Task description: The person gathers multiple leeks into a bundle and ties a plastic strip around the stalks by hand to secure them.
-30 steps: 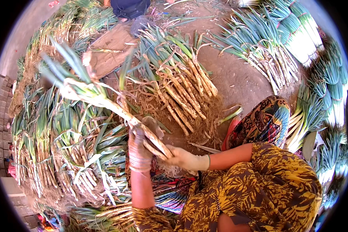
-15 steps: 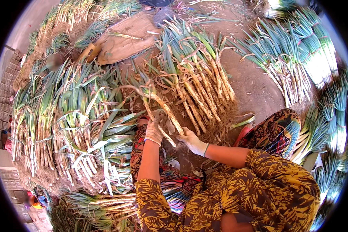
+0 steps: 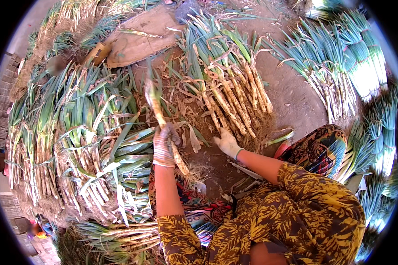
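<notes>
My left hand (image 3: 163, 143), in a striped glove, is closed around a long green onion (image 3: 155, 106). The stalk stands tilted, its leafy top blurred above the fist and its rooted lower end below it. My right hand (image 3: 227, 145), in a pale glove, reaches to the root end of a heap of green onions (image 3: 234, 99) in front of me. Its thumb stands apart from its fingers, and no stalk shows within it; the fingertips are close to the lowest stalks.
A broad pile of unpeeled green onions (image 3: 70, 137) lies to the left. At right are more loose stalks (image 3: 329, 88) and tied, clean bundles (image 3: 362, 66). A flat brown board (image 3: 139, 42) lies beyond. Dry leaf scraps (image 3: 194, 139) litter the ground between my hands.
My right hand has let go of the stalk it held and moved right and up to the heap. My left hand has shifted slightly left, with the green onion now more upright.
</notes>
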`<state>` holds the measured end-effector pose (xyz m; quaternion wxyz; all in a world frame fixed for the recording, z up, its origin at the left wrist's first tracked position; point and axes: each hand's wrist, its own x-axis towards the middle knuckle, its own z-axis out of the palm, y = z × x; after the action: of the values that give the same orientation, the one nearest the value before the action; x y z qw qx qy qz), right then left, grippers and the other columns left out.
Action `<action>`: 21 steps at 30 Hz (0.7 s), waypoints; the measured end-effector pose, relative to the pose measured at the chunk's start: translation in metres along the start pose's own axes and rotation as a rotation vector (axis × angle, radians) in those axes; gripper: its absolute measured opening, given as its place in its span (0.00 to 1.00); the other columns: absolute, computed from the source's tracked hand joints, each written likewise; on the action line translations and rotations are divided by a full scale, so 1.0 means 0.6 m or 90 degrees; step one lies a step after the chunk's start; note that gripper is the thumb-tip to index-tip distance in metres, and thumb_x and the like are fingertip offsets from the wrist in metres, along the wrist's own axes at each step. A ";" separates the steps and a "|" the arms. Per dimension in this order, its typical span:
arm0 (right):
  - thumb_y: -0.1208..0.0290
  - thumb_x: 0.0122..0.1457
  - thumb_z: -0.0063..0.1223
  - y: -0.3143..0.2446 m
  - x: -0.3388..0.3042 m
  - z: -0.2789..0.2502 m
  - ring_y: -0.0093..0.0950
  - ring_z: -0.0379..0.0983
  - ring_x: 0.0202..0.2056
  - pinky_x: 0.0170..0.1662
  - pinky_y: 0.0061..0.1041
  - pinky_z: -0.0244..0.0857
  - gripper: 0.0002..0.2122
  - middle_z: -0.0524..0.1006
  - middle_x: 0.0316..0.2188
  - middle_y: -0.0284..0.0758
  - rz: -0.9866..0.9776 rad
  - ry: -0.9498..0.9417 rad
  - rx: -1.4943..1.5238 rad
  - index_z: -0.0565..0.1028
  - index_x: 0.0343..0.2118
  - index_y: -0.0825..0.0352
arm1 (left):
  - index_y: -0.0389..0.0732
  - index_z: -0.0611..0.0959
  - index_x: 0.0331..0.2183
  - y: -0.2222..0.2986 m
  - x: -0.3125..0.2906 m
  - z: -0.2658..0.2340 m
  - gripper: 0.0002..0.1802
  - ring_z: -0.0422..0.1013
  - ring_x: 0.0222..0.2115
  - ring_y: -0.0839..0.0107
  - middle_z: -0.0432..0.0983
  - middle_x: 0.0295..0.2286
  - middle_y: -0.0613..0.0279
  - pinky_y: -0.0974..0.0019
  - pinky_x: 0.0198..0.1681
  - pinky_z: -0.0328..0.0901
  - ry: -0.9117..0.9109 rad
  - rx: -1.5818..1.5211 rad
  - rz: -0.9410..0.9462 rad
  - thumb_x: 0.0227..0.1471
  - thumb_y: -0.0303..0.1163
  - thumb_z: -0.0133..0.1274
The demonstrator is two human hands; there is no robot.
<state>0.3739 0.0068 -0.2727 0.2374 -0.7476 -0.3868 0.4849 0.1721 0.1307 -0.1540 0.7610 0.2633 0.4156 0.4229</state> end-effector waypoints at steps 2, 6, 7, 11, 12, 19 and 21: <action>0.63 0.57 0.55 0.089 0.057 0.036 0.44 0.68 0.53 0.53 0.38 0.66 0.33 0.66 0.56 0.53 0.023 0.109 -0.179 0.56 0.61 0.75 | 0.43 0.72 0.39 0.004 0.006 0.028 0.14 0.63 0.14 0.75 0.69 0.21 0.64 0.71 0.14 0.59 -0.002 -0.042 0.018 0.50 0.29 0.59; 0.63 0.58 0.55 0.053 0.054 0.079 0.39 0.74 0.45 0.45 0.39 0.70 0.36 0.72 0.46 0.49 0.081 0.075 -0.321 0.51 0.64 0.71 | 0.41 0.73 0.34 0.006 -0.012 0.035 0.10 0.60 0.15 0.77 0.64 0.18 0.71 0.72 0.16 0.55 0.071 0.073 -0.014 0.51 0.31 0.57; 0.63 0.58 0.54 0.060 0.067 0.069 0.37 0.74 0.41 0.40 0.38 0.71 0.35 0.73 0.45 0.47 0.096 0.025 -0.234 0.52 0.64 0.70 | 0.41 0.73 0.34 0.004 -0.012 0.044 0.10 0.59 0.15 0.77 0.63 0.17 0.71 0.72 0.16 0.55 0.049 0.072 -0.018 0.51 0.31 0.58; 0.69 0.61 0.50 -0.049 0.024 0.053 0.27 0.71 0.25 0.23 0.29 0.68 0.26 0.75 0.31 0.40 -0.023 -0.034 -0.047 0.57 0.61 0.65 | 0.41 0.76 0.29 -0.002 0.004 -0.010 0.09 0.57 0.14 0.80 0.64 0.16 0.70 0.74 0.15 0.53 -0.063 -0.110 -0.049 0.47 0.31 0.61; 0.69 0.60 0.49 -0.069 0.004 0.047 0.31 0.73 0.27 0.27 0.31 0.70 0.25 0.75 0.31 0.41 -0.075 -0.049 -0.032 0.59 0.60 0.64 | 0.42 0.75 0.28 -0.001 0.005 -0.013 0.09 0.58 0.14 0.79 0.64 0.16 0.70 0.73 0.15 0.53 -0.072 -0.136 -0.077 0.48 0.30 0.61; 0.73 0.60 0.49 -0.085 -0.031 0.002 0.24 0.67 0.22 0.24 0.23 0.66 0.22 0.72 0.28 0.36 0.021 -0.066 0.250 0.62 0.58 0.64 | 0.41 0.74 0.39 -0.065 0.040 -0.038 0.17 0.64 0.12 0.71 0.71 0.19 0.63 0.65 0.13 0.58 0.152 0.100 -0.121 0.46 0.27 0.60; 0.79 0.59 0.51 -0.069 -0.010 -0.022 0.19 0.63 0.23 0.24 0.16 0.63 0.28 0.70 0.28 0.30 -0.018 -0.063 0.327 0.58 0.62 0.65 | 0.43 0.72 0.37 -0.055 0.024 0.020 0.11 0.61 0.14 0.74 0.66 0.17 0.66 0.68 0.15 0.55 0.135 0.167 -0.103 0.52 0.29 0.57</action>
<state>0.3700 0.0266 -0.2337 0.4072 -0.6324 -0.2727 0.5999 0.2007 0.1258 -0.1783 0.7034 0.2803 0.5649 0.3281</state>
